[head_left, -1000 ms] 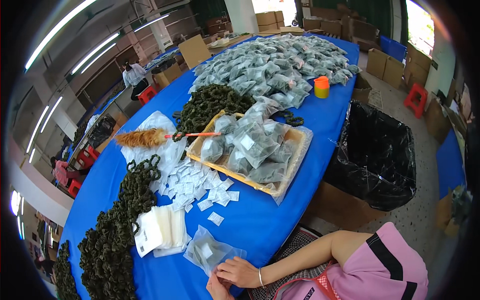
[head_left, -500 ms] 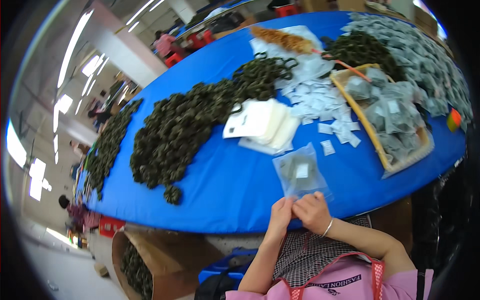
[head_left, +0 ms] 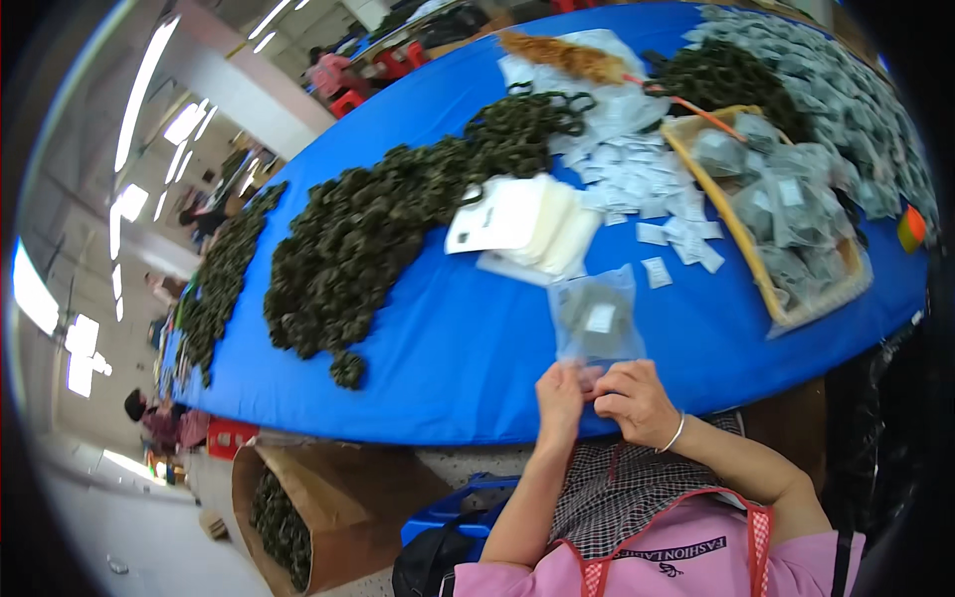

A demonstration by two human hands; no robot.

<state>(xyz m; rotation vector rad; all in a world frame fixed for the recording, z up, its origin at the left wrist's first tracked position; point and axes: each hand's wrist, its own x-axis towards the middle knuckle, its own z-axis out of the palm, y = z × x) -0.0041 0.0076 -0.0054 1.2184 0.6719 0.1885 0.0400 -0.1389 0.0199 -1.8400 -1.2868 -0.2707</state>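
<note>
One head-worn fisheye looks down from close above the left hand (head_left: 560, 398) and right hand (head_left: 639, 400), and outward across the blue tabletop (head_left: 448, 373) to a distant pale pillar (head_left: 249, 88).

The bag (head_left: 595, 344) is see-through, kinda frosty, over the table's (head_left: 477, 368) near side. Grey-green thing (head_left: 579, 308) inside, white packet (head_left: 600, 318) showing through.
</note>
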